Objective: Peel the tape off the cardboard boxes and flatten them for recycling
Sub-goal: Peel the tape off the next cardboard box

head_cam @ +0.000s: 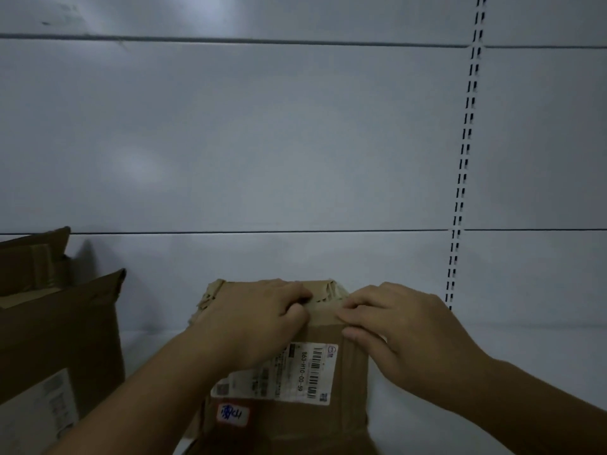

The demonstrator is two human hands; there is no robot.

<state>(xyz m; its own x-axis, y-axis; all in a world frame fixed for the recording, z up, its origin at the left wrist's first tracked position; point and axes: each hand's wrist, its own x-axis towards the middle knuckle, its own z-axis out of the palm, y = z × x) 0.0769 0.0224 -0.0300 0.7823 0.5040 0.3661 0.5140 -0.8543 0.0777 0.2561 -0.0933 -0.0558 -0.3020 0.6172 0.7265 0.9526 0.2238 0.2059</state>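
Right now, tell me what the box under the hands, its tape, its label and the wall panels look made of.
Box: matte brown cardboard, frayed layers at its far edge. Tape: tan band, paper or plastic, cannot tell. Label: white printed paper, barcode showing. Wall panels: smooth, faintly glossy white, likely painted metal, given soft reflections and slotted upright.

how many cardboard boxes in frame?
3: a taped brown cardboard box at centre, a larger brown cardboard box at left, an open brown cardboard box behind it. More may lie off-frame.
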